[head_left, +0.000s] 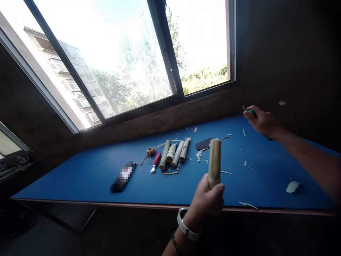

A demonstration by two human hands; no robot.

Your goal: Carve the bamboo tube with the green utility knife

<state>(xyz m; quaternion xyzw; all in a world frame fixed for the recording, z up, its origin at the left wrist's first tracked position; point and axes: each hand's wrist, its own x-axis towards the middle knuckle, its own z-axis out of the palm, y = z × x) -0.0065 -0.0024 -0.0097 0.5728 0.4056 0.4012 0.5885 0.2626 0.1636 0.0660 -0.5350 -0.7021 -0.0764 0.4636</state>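
Observation:
My left hand (206, 199) is shut around the lower part of an upright bamboo tube (214, 163), which is pale tan and green. A white wristwatch (186, 224) sits on that wrist. At the upper right, slightly blurred, my right hand (262, 121) grips a small green object (250, 111), mostly hidden by the fingers. Beyond the tube on the blue table (80, 177) lie a ball of brown twine (150, 152), a red-handled craft knife (156, 161), and several bundled bamboo pieces (174, 153). A dark flat slab (204, 144) lies to their right.
A pixelated dark object (124, 176) lies left of the knife. Bamboo shavings and a pale scrap (293, 187) are scattered over the table. The table's far side meets a wooden sill below a large window (106, 60). Its near edge (80, 202) drops into darkness.

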